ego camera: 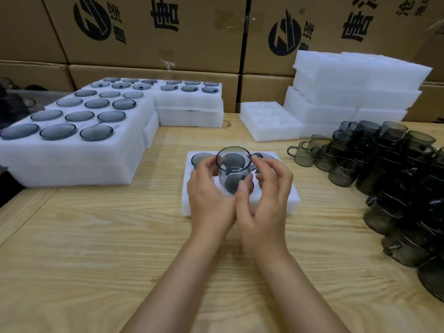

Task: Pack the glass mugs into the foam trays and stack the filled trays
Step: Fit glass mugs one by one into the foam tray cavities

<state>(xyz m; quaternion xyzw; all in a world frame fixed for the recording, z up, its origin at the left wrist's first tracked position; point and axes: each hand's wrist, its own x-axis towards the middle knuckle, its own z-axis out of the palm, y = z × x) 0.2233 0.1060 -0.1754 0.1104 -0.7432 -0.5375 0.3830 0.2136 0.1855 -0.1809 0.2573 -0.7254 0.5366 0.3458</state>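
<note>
A smoky grey glass mug (233, 168) is held upright just above a white foam tray (292, 199) in the middle of the wooden table. My left hand (211, 195) grips the mug's left side with thumb and fingers. My right hand (266, 203) touches its right side, thumb on the lower wall, the other fingers spread near the handle. The tray's back row holds mugs, seen as dark rims (201, 158). My hands hide the front cells. A heap of loose mugs (389, 169) lies on the right.
Filled foam trays (79, 131) are stacked at the left and back left (189, 102). An empty tray (269, 121) and a pile of empty trays (355, 85) sit at the back right. Cardboard boxes (153, 32) wall the rear. Bare wooden table (96, 248) lies in front.
</note>
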